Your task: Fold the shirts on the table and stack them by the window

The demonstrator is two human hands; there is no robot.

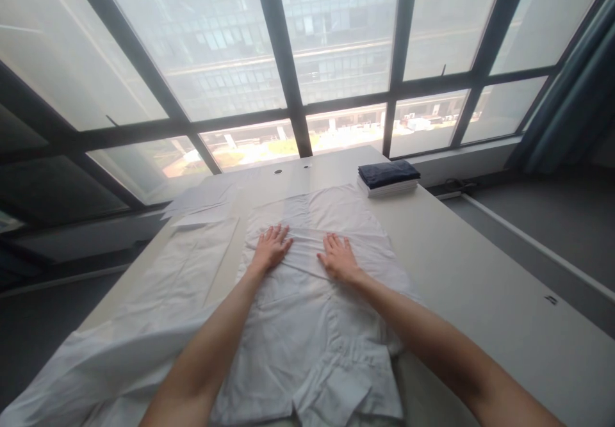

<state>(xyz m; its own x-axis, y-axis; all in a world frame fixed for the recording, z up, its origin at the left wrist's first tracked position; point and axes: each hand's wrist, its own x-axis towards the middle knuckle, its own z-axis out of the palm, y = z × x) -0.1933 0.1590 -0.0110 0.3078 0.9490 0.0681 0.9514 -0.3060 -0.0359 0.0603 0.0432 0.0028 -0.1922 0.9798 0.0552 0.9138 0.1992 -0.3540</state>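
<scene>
A white shirt (298, 318) lies spread over the middle of the table, its collar end towards me and its fabric creased. On its left half my left hand (273, 248) rests flat, fingers spread. My right hand (339, 257) presses on the right half with its fingers apart. Wrinkles run across the cloth between the two hands. Neither hand grips anything; both palms face down on the fabric.
More white cloth (182, 267) lies along the table's left side, hanging towards the front left. White paper sheets (204, 200) are at the back left. A folded stack with a dark garment on top (388, 174) sits at the back right. Windows (336, 36) stand beyond the table (461, 286).
</scene>
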